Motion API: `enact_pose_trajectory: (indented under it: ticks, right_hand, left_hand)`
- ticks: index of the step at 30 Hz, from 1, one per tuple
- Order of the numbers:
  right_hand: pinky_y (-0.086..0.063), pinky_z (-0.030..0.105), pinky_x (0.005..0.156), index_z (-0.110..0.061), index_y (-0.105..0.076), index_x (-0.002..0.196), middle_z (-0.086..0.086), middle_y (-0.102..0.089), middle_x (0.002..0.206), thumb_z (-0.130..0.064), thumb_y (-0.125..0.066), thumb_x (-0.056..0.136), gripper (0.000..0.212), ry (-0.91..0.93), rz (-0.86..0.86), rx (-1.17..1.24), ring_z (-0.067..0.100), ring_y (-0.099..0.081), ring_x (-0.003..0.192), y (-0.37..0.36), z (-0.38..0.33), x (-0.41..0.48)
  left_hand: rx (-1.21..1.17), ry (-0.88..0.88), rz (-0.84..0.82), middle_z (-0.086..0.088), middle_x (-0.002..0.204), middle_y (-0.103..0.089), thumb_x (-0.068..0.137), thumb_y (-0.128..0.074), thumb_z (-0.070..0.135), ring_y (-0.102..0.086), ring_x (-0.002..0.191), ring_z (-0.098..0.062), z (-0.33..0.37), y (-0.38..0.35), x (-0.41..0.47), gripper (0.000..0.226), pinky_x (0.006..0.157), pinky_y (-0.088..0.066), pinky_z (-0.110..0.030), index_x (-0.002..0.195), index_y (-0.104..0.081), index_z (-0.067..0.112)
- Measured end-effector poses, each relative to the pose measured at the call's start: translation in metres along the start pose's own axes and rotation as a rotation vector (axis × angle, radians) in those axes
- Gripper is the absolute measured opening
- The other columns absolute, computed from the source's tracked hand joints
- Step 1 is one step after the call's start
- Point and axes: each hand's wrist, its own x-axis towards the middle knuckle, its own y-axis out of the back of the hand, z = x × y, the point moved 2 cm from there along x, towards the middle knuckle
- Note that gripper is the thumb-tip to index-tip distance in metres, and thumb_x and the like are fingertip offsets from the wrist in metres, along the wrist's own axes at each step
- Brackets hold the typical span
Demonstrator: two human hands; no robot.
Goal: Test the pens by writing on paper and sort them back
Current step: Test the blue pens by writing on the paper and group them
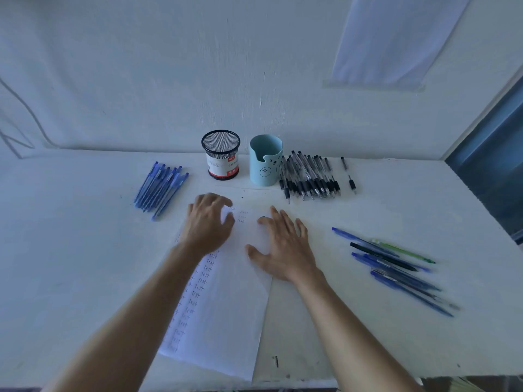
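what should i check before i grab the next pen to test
1. Hands free: left hand and right hand rest on the paper and hold no pen: ok.
2. Paper flat on the table: ok.
3. Room to write: the paper's right part is bare: ok.
4. Which pens are untested: there is a mixed pile of pens at the right, but nothing marks them: cannot tell.
5. Sorted bunches apart: blue pens and black pens lie on opposite sides of the cups: ok.
6. Mesh cup and blue cup upright: ok.
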Motion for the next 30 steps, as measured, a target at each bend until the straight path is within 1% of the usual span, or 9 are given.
enact_pose_trajectory:
  ticks: [3,5,7,9,11,13,18,24,30]
  right_hand:
    - [0.000,0.043,0.122,-0.032,-0.038,0.141,-0.004,-0.009,0.166,-0.056,-0.049,0.092,0.055,0.005,0.054,0.118,0.013,-0.005,0.152,0.002,0.001,0.000]
    - [-0.013,0.039,0.121,-0.023,-0.048,0.137,0.001,-0.026,0.161,-0.042,-0.050,0.093,0.048,0.005,0.144,0.343,0.014,-0.020,0.149,0.010,0.002,-0.001]
    - [-0.032,0.037,0.114,-0.011,-0.060,0.125,0.008,-0.051,0.144,-0.029,-0.048,0.089,0.042,0.006,0.279,0.486,0.018,-0.042,0.138,0.021,0.009,-0.003]
    - [-0.045,0.045,0.102,-0.009,-0.067,0.111,0.008,-0.065,0.120,-0.022,-0.045,0.082,0.038,-0.023,0.407,0.381,0.024,-0.059,0.117,0.026,0.023,-0.005]
    - [-0.042,0.048,0.100,-0.014,-0.068,0.107,0.004,-0.066,0.116,-0.019,-0.050,0.082,0.031,-0.156,0.436,0.166,0.026,-0.061,0.110,0.039,0.036,-0.007]
    - [-0.030,0.046,0.107,-0.020,-0.065,0.114,0.002,-0.061,0.123,-0.022,-0.057,0.086,0.030,-0.368,0.415,0.024,0.025,-0.054,0.116,0.051,0.050,-0.011]
    - [-0.027,0.045,0.103,-0.026,-0.058,0.122,0.004,-0.056,0.127,-0.030,-0.056,0.086,0.037,-0.659,0.188,-0.147,0.028,-0.048,0.119,0.071,0.081,-0.021]
    - [-0.029,0.041,0.096,-0.027,-0.064,0.116,0.003,-0.062,0.114,-0.018,-0.053,0.094,0.026,-0.583,0.269,-0.162,0.029,-0.052,0.110,0.067,0.084,-0.022]
    - [-0.037,0.040,0.088,-0.021,-0.063,0.116,0.006,-0.060,0.112,-0.015,-0.058,0.097,0.021,-0.292,0.477,-0.071,0.030,-0.060,0.098,0.080,0.045,-0.007]
  left_hand:
    - [0.023,0.000,-0.114,-0.003,0.132,-0.057,0.090,-0.044,0.042,-0.042,0.130,-0.026,0.011,-0.015,-0.011,0.047,0.105,-0.029,-0.040,0.127,-0.062,0.019]
    - [0.064,-0.010,-0.130,-0.001,0.135,-0.054,0.088,-0.038,0.046,-0.040,0.132,-0.024,0.011,-0.018,-0.014,0.053,0.108,-0.027,-0.038,0.131,-0.058,0.020]
    - [0.084,-0.011,-0.122,0.000,0.135,-0.054,0.088,-0.037,0.047,-0.040,0.132,-0.024,0.011,-0.017,-0.014,0.053,0.109,-0.027,-0.038,0.131,-0.057,0.021]
    - [0.106,-0.015,-0.119,-0.001,0.135,-0.054,0.088,-0.037,0.047,-0.041,0.131,-0.025,0.012,-0.017,-0.014,0.053,0.109,-0.028,-0.040,0.130,-0.057,0.021]
    - [0.123,-0.014,-0.123,-0.001,0.134,-0.054,0.088,-0.037,0.047,-0.042,0.131,-0.026,0.015,-0.016,-0.014,0.052,0.109,-0.029,-0.040,0.129,-0.056,0.021]
    - [0.132,-0.012,-0.125,-0.001,0.134,-0.054,0.089,-0.039,0.047,-0.042,0.130,-0.026,0.015,-0.016,-0.013,0.049,0.109,-0.029,-0.040,0.128,-0.056,0.022]
    - [0.117,-0.015,-0.107,-0.001,0.134,-0.053,0.094,-0.047,0.042,-0.041,0.131,-0.026,0.015,-0.018,-0.014,0.040,0.108,-0.028,-0.039,0.128,-0.055,0.023]
    - [0.109,0.003,-0.097,0.001,0.137,-0.051,0.097,-0.051,0.040,-0.038,0.134,-0.024,0.016,-0.016,-0.013,0.038,0.110,-0.026,-0.038,0.131,-0.054,0.024]
    - [0.099,0.007,-0.108,0.002,0.140,-0.050,0.097,-0.051,0.041,-0.037,0.135,-0.022,0.015,-0.015,-0.014,0.040,0.112,-0.025,-0.038,0.134,-0.054,0.024]
